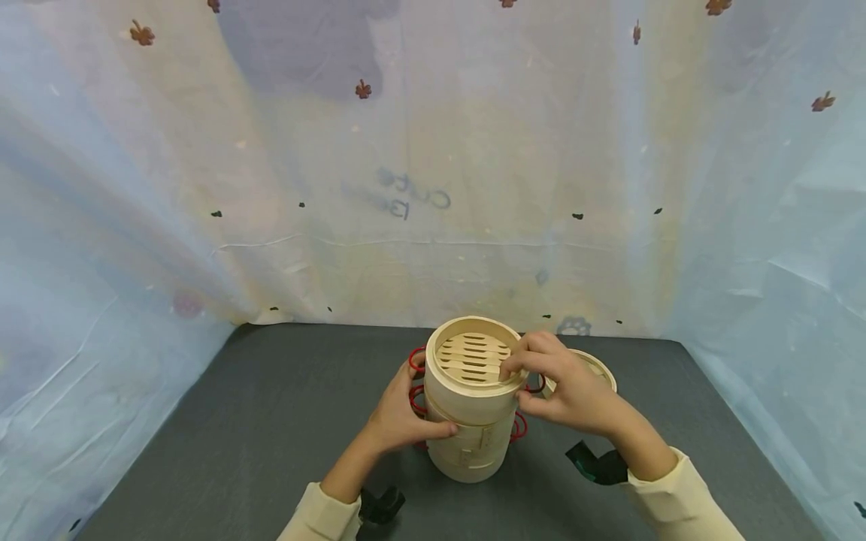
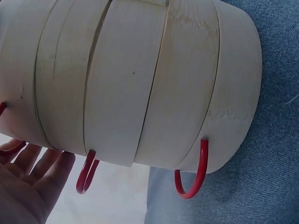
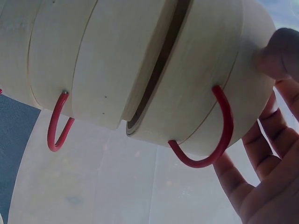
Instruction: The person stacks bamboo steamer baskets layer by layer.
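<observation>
A stack of round bamboo steamer baskets (image 1: 467, 453) with red side handles stands upright on the dark table. Its top steamer basket (image 1: 467, 402) has a slatted floor, and nothing lies on the slats I can see. My left hand (image 1: 406, 413) grips the stack's left side, thumb across the front and fingers behind. The right hand (image 1: 567, 385) pinches the top basket's right rim, with fingers inside and thumb outside. In the right wrist view a dark gap shows under the top basket (image 3: 201, 70), so that side sits slightly raised from the tier below.
Behind the right hand, a round bamboo piece (image 1: 602, 368), perhaps the lid, lies partly hidden. Grey cloth covers the table (image 1: 298, 398). A pale plastic sheet (image 1: 473, 188) hangs along the back and sides. Dark straps hang below both wrists.
</observation>
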Available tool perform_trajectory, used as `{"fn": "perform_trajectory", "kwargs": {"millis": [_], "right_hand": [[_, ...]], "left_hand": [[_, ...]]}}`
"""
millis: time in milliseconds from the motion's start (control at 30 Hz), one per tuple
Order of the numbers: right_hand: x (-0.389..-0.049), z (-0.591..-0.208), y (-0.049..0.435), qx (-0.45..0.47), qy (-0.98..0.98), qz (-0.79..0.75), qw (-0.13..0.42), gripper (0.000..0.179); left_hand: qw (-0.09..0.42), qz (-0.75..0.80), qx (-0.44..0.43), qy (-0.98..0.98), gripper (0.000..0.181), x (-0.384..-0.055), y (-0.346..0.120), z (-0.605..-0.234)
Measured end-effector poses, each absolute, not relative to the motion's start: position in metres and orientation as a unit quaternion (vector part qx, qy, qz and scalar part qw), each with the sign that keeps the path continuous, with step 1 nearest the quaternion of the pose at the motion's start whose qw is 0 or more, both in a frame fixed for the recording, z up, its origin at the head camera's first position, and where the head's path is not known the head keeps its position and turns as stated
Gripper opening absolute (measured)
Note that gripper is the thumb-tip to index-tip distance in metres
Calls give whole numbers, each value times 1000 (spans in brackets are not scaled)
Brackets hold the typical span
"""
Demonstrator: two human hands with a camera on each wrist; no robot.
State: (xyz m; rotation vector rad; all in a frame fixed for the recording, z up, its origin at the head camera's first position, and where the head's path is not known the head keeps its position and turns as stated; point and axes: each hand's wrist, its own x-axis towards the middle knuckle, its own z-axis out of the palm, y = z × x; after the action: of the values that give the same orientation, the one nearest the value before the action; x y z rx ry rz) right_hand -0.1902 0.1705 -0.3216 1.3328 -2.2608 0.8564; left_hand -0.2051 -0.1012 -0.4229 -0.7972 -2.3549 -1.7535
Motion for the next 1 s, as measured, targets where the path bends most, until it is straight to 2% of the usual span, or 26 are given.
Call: {"fn": "perform_trajectory", "kwargs": {"millis": [1000], "right_hand": [[-190,-327,171,477,-805,296,193,40]], "left_hand": [[14,-589,-228,-775,96,-204,-102,-422]]}}
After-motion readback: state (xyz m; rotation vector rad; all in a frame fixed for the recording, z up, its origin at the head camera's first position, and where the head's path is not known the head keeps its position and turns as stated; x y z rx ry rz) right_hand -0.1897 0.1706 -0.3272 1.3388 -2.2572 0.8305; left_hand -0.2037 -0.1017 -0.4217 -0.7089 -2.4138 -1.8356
